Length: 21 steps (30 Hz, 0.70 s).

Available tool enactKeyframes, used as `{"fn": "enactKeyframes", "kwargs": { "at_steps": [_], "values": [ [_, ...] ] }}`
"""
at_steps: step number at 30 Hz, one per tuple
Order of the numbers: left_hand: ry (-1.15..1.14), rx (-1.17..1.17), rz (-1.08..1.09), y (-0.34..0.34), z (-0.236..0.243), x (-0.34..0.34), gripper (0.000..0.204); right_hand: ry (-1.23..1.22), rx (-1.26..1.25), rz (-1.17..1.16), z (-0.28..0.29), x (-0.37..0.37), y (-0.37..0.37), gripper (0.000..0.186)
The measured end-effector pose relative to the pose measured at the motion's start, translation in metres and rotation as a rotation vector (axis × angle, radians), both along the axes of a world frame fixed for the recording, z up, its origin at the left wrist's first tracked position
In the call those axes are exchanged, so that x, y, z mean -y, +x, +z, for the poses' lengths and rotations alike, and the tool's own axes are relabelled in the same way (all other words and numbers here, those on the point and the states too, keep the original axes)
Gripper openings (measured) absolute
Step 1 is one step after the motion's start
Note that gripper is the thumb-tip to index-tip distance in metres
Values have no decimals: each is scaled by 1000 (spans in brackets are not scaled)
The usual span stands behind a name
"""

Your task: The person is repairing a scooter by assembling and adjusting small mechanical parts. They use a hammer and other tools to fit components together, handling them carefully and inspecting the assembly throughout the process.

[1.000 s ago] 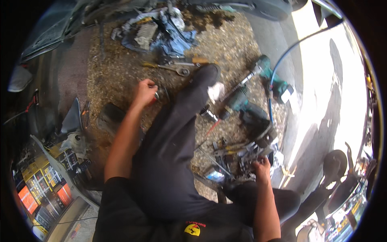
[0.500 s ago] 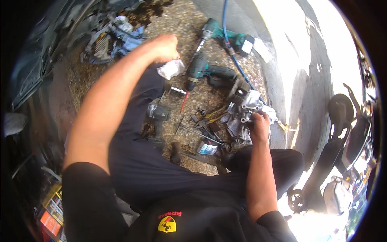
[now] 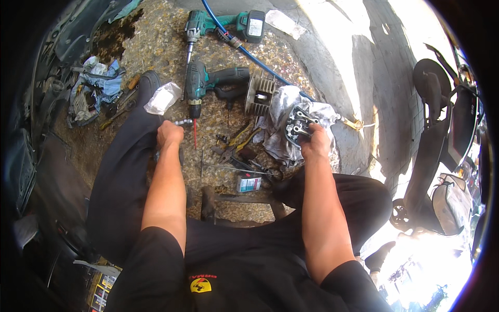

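My left hand (image 3: 169, 133) has curled fingers, low beside a chrome socket fitting (image 3: 182, 121) and a red screwdriver shaft (image 3: 195, 135); what it holds, if anything, is hidden. With my right hand (image 3: 315, 141) I grip a metal engine head (image 3: 297, 124) with bolt holes, on a crumpled pale rag (image 3: 278, 145). Left of it lies a finned cylinder part (image 3: 255, 98). A cordless drill (image 3: 197, 83) lies above my left hand, beside a white packet (image 3: 162, 99). Pliers (image 3: 234, 146), a long thin rod (image 3: 223, 168) and a small box (image 3: 248, 183) lie between my arms.
A second power tool (image 3: 249, 26) and a blue hose (image 3: 265, 67) lie at the top. Stained rags (image 3: 96, 88) and hand tools are at left, beside dark body panels (image 3: 62, 177). A scooter (image 3: 436, 83) stands at the right on sunlit pavement (image 3: 364, 67).
My left hand has swung forward, then come down toward the socket. My right hand stays on the engine head, which now shows higher in the view. The view has shifted as my head moved.
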<state>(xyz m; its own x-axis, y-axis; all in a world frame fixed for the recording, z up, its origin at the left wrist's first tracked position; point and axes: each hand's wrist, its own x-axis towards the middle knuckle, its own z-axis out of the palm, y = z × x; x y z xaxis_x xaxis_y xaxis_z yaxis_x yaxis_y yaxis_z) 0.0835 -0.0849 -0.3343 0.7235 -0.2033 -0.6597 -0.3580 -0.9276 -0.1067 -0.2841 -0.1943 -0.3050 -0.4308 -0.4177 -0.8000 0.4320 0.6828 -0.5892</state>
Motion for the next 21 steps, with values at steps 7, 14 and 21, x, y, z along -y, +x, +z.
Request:
{"fn": "enactKeyframes", "kwargs": {
  "at_steps": [7,14,21],
  "values": [
    [-54,-164,95,21,3,-8,24,-80,159,118,18,6,23,16],
    [-549,-665,483,10,98,50,12,-299,591,244,111,33,68,19],
    [-924,-1118,468,-73,222,102,18,-673,889,399,219,39,55,26]
  ]
}}
